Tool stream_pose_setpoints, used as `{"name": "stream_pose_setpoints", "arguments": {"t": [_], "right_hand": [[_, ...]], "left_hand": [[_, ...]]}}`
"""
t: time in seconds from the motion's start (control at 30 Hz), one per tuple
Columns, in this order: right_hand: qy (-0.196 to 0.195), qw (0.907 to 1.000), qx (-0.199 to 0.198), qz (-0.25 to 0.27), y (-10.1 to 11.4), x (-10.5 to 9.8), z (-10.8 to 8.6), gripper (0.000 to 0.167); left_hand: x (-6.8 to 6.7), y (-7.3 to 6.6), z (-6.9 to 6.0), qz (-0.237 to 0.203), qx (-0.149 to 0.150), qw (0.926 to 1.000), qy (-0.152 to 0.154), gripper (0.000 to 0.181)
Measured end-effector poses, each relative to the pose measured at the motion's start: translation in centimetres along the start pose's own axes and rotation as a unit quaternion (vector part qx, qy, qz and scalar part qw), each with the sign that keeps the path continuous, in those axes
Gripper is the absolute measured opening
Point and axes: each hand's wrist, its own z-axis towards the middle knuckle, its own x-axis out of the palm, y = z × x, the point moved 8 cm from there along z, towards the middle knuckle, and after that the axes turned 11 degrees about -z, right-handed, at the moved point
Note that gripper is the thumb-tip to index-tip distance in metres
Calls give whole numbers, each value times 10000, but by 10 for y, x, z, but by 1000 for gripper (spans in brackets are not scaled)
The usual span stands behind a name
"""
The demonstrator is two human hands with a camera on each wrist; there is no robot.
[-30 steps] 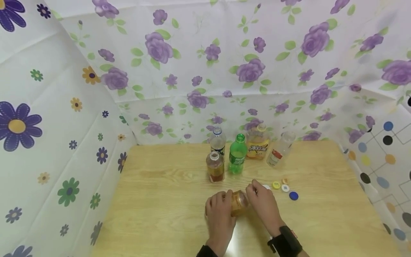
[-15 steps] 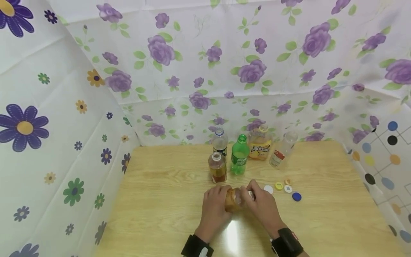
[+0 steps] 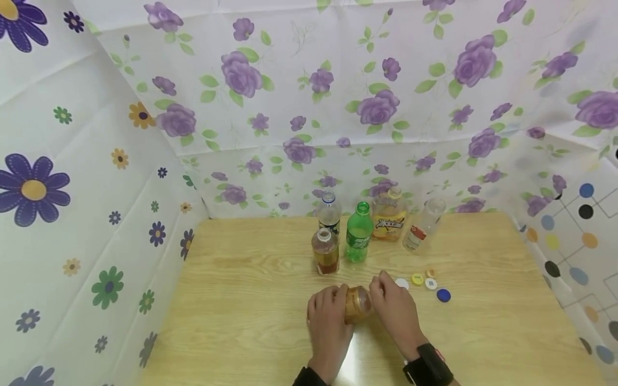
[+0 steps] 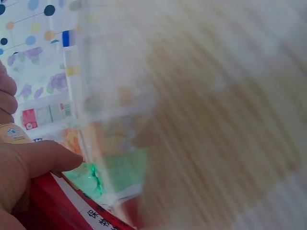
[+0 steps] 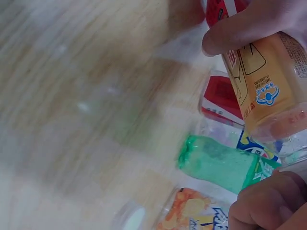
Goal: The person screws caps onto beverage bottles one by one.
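From where I stand, the orange-labelled plastic bottle is tipped onto its side above the near middle of the bench, its clear mouth end pointing right. I cannot tell whether its underside touches the wood. The left hand has a full grip, fingers wrapped over the body towards the base, where the label runs red. The right hand has a narrow grip, fingers curled tightly over the mouth end (any cap in there is hidden from me).

I'd judge the bottle light and thin-walled, apt to dent if squeezed hard at the middle. The level of any drink inside is not clear, so it could weigh more than it looks. The smooth label may slide a little under dry fingers. The surest hold, to my mind, is a broad wrap low on the body, with the stiffer neck for pinching or twisting; breakage seems unlikely.

On the far side stand a green soda bottle and an amber drink bottle. A blue cap lies off to the right.
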Motion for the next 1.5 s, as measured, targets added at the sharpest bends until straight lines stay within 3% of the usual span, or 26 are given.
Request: {"name": "stream_pose_setpoints", "arguments": {"t": [0.2, 0.4, 0.57, 0.7, 0.77, 0.83, 0.93, 1.0, 1.07, 1.13, 1.5], "right_hand": [[311, 9989, 328, 158, -11, 9, -6, 38], [338, 9980, 421, 316, -19, 14, -13, 38], [216, 9983, 265, 466, -19, 12, -14, 43], [208, 9977, 323, 563, -23, 8, -13, 48], [300, 9970, 469, 545, -29, 8, -14, 51], [414, 9964, 568, 473, -34, 8, -16, 51], [553, 9957, 642, 386, -42, 9, -20, 49], [634, 9952, 675, 322, -47, 10, -22, 47], [709, 9944, 740, 271, -53, 12, -24, 48], [808, 9928, 849, 240, -60, 14, -26, 49], [944, 9896, 1048, 295, -79, 14, -40, 47]], "left_hand": [[2, 3, -1, 295, 349, 9989, -69, 87], [1, 6, -3, 97, 400, 9991, -101, 83], [-4, 14, -2, -101, 350, 9990, -260, 84], [-11, 36, 2, -786, -26, 9945, -688, 88], [-19, 52, 4, -1310, -285, 9857, -1016, 86], [-30, 70, 4, -1961, -739, 9695, -1275, 85], [-44, 100, -1, -2963, -1519, 9306, -1519, 82], [-50, 118, -7, -3396, -2001, 9043, -1638, 85], [-54, 132, -10, -3660, -2243, 8858, -1762, 86], [-58, 141, -11, -3726, -2333, 8791, -1841, 86], [-79, 169, -17, -3770, -2681, 8609, -2117, 93]]}}
